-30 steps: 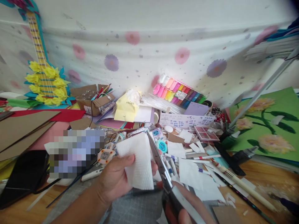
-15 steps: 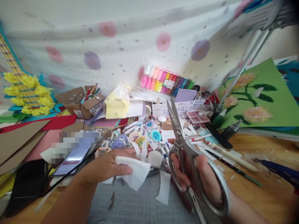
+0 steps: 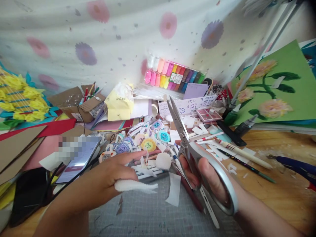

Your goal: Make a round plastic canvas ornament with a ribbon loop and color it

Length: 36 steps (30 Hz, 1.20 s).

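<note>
One thin white paper tissue (image 3: 134, 186), seen edge-on, hung above the grey gridded cutting mat (image 3: 138, 219), pinched in the left hand (image 3: 118, 172) with forefinger extended; it looked light, limp and easily torn, best held by a flat edge. One pair of large silver metal scissors (image 3: 195, 149), blades nearly together, sat in the right hand (image 3: 214, 179), fingers curled through the loops. A rounded white pad (image 3: 163, 161) and a scalloped yellow disc (image 3: 148, 144) crowded the space beyond.
</note>
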Tool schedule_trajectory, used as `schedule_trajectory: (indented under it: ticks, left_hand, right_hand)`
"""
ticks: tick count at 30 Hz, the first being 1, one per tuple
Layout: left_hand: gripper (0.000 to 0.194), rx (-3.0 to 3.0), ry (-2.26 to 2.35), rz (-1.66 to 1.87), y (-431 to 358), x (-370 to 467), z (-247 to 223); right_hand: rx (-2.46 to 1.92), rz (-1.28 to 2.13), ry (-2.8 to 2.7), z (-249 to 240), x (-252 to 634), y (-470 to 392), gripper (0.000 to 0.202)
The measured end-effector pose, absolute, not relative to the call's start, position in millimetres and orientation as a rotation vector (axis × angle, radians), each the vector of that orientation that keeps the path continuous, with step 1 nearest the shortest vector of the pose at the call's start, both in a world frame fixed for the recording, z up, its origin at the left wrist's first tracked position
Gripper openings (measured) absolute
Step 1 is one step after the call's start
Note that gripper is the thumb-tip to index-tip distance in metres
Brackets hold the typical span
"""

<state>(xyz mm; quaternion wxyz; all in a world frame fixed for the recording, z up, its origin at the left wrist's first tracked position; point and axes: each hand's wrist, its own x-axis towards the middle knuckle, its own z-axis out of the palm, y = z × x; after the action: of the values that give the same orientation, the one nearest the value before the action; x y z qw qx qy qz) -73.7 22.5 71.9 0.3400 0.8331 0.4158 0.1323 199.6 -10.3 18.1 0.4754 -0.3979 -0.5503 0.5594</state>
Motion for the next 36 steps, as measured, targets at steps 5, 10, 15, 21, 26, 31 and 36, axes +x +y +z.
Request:
schedule_trajectory:
  ticks: [5, 10, 15, 21, 26, 31, 36]
  left_hand:
    - [0.023, 1.493, 1.434, 0.814, 22, -62, 55]
    - [0.034, 1.067, 1.081, 0.730, 14, -28, 42]
    - [0.041, 1.060, 0.940, 0.589, 9, -10, 40]
    - [0.031, 0.925, 0.872, 0.621, 13, -18, 33]
    - [0.046, 0.772, 0.643, 0.874, 10, -13, 30]
    - [0.054, 0.695, 0.686, 0.992, -6, 13, 21]
    - [0.053, 0.616, 0.921, 1.100, -4, 19, 29]
  right_hand:
    - [-0.859, 1.460, -1.386, 18, 198, -12, 0.050]
    - [-0.977, 1.255, -1.424, 25, 193, -11, 0.041]
    - [-1.102, 1.304, -1.391, 27, 188, -10, 0.040]
    - [-1.142, 1.312, -1.268, 26, 184, -9, 0.038]
    - [-1.174, 1.179, -1.052, 22, 183, -6, 0.024]
    - [-1.171, 1.098, -0.962, 17, 176, -4, 0.042]
    - [-1.071, 1.248, -1.069, 11, 176, -8, 0.050]
